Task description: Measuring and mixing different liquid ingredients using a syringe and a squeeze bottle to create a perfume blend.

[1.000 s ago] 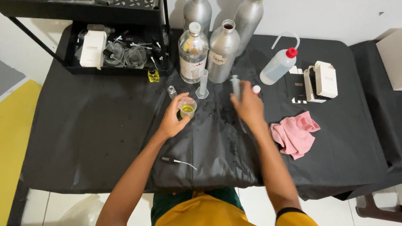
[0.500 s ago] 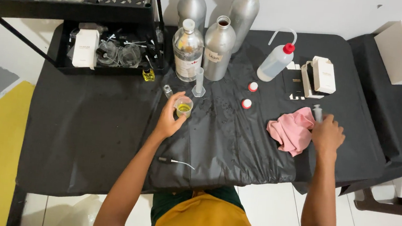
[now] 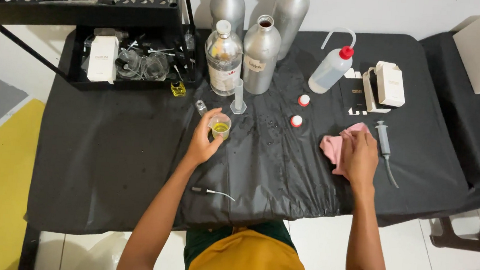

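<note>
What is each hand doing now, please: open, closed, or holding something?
Left hand: closed around the small cup of yellow liquid.
Right hand: open, resting flat on the pink cloth.

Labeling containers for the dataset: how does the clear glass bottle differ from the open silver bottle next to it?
The clear glass bottle is see-through and rounded, with a white cap on; the open silver bottle is opaque metal and uncapped, its dark mouth showing. The glass one bears a white label with a red mark, the silver one a small tan label. Both stand upright, side by side, on the black table.
</note>
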